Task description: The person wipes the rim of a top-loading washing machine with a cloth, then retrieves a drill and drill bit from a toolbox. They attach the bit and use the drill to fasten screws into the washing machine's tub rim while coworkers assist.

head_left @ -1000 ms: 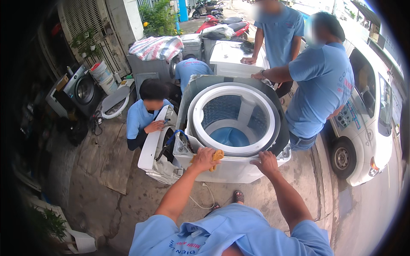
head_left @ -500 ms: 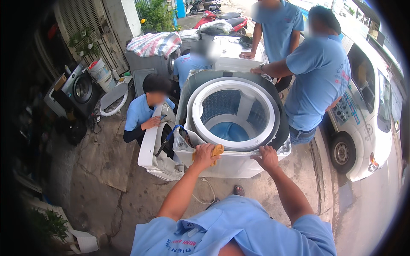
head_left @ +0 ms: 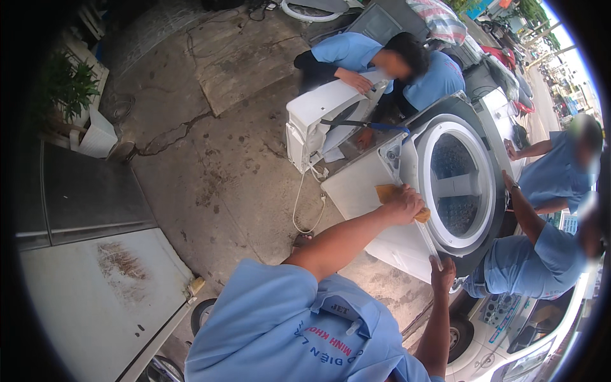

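My left hand point(head_left: 401, 202) is closed on a yellow cloth point(head_left: 386, 191) at the front top edge of an open-topped white washing machine point(head_left: 363, 197). Lower along that edge, my right hand point(head_left: 443, 274) grips the casing. The machine's white ring point(head_left: 485, 191) surrounds a drum with a clear, dimpled look inside. Beside it stands a detached white top panel point(head_left: 310, 102) with a blue and black cable point(head_left: 382, 127) running to the casing; a crouching co-worker's hand point(head_left: 356, 81) rests on that panel.
Another co-worker point(head_left: 439, 79) bends behind the machine; two more point(head_left: 547, 172), point(head_left: 528, 261) stand at the right, near a white van point(head_left: 490, 331). A worn white appliance point(head_left: 95, 293) is at lower left, a plant point(head_left: 70, 86) above it, a cord point(head_left: 296, 216) on the concrete.
The view has swung sharply toward the left and tilted, so the machine now appears rotated and farther right, with the left-side appliance in sight. Both my hands still hold the same front edge.
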